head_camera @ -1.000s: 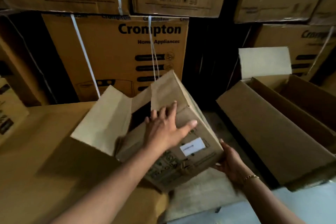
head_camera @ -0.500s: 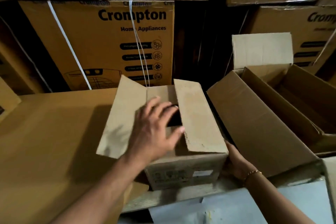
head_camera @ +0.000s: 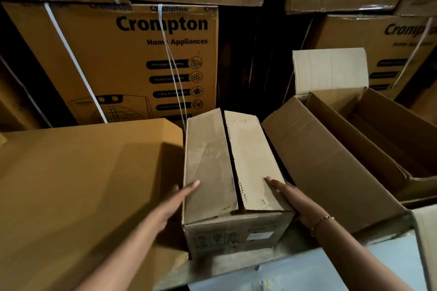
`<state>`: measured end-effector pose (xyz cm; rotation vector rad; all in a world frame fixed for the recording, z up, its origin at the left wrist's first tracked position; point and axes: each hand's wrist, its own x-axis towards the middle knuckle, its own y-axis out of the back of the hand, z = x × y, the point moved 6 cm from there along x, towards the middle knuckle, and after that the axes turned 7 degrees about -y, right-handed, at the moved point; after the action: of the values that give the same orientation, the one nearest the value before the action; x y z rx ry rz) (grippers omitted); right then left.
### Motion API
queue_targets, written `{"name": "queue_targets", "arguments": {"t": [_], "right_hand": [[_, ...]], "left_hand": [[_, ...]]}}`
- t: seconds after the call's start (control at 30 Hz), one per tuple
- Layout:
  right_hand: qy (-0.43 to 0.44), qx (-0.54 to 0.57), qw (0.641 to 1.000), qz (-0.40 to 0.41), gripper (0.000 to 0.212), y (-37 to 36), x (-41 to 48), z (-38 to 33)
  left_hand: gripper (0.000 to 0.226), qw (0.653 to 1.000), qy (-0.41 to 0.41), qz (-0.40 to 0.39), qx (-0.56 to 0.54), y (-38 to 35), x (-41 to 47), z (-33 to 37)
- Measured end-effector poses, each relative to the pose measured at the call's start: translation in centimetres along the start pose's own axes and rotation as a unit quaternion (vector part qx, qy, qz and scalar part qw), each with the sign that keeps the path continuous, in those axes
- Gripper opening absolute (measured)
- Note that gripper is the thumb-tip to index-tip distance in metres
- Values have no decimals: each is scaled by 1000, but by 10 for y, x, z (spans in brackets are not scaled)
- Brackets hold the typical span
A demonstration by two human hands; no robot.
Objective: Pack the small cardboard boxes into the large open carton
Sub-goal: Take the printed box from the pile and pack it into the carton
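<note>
Both flaps [head_camera: 208, 163] of the small cardboard box [head_camera: 227, 227] now lie closed where they stood open a moment ago, and the left hand [head_camera: 176, 201] has slid off the top to the left wall. Each hand, the right hand [head_camera: 293, 198] opposite, lies flat against its side, fingers [head_camera: 183, 192] straight and together, thumb over the top edge, seemingly to clamp the box for lifting. It sits on the counter [head_camera: 236, 264] just beside the large open carton [head_camera: 335, 168], not yet inside.

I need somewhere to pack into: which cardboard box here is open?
The large brown cardboard carton on the right, flaps raised; the small cardboard box is folded shut.
</note>
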<state>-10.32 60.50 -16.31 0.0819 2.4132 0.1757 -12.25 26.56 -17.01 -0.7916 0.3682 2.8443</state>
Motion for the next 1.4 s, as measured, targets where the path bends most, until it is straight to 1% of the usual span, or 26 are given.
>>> {"name": "queue_targets", "arguments": {"t": [0.07,0.1,0.17,0.2,0.27,0.3,0.37,0.4,0.47,0.5,0.53,0.6,0.67,0.7,0.77,0.8,0.87,0.93,1.0,1.03,1.07,1.1,1.17,1.2,1.3,1.4], "right_hand": [[18,8,1000,21,57,-4,-1,-2],[24,10,999,32,57,-4,-1,-3],[23,11,999,43,72,-5,1,-2],[21,12,999,44,81,-4,1,-2],[17,9,999,45,89,-6,0,-4],[20,8,999,46,91,-6,1,-5],[34,20,998,47,88,-9,-4,-9],[38,29,998,42,81,-10,-10,-12],[45,39,998,31,66,-8,-23,-20],[52,41,997,28,62,-5,-31,-27],[64,43,997,28,60,0,-39,-35],[104,43,993,40,63,12,-55,-55],[147,56,987,43,73,26,-74,-75],[176,65,981,41,73,35,-87,-86],[244,70,966,52,68,60,-114,-107],[276,70,956,65,68,76,-129,-117],[335,70,936,84,70,114,-156,-132],[383,67,916,102,67,157,-184,-140],[422,66,895,130,65,204,-212,-147],[437,64,886,145,69,226,-226,-149],[447,61,878,162,74,247,-239,-151],[456,55,870,178,76,268,-250,-152],[466,47,862,196,72,305,-268,-155],[467,47,859,205,72,322,-276,-156],[462,35,858,222,72,370,-290,-161],[441,13,866,235,72,407,-287,-166]], "left_hand": [[108,997,5,-20,-69,-16,20,-27],[99,995,4,-11,-95,-21,35,-41],[85,990,-4,11,-139,-27,61,-60],[80,988,-12,20,-152,-28,55,-52],[64,987,-22,27,-154,-26,42,-33],[65,987,-27,31,-158,-25,44,-29],[101,983,-27,48,-178,-21,44,-29],[116,981,-23,57,-185,-19,44,-28],[128,978,-37,60,-196,-16,40,-24],[131,976,-51,63,-204,-15,36,-17],[131,974,-57,63,-209,-16,30,-8],[122,971,-83,71,-213,-17,14,17],[107,961,-135,88,-226,-23,-10,55],[95,954,-170,91,-230,-27,-26,77],[75,937,-237,100,-236,-40,-56,120],[69,928,-267,111,-234,-49,-70,140],[65,905,-328,120,-245,-70,-96,177],[65,882,-381,115,-252,-102,-122,208],[49,859,-435,97,-252,-141,-146,238],[40,848,-459,87,-251,-160,-154,253],[37,840,-477,76,-246,-180,-160,267],[42,835,-490,66,-241,-200,-164,280],[59,824,-517,48,-230,-233,-168,303],[64,820,-522,44,-230,-249,-168,313],[53,821,-523,22,-228,-291,-163,343],[45,829,-517,-4,-213,-331,-152,363]]}}
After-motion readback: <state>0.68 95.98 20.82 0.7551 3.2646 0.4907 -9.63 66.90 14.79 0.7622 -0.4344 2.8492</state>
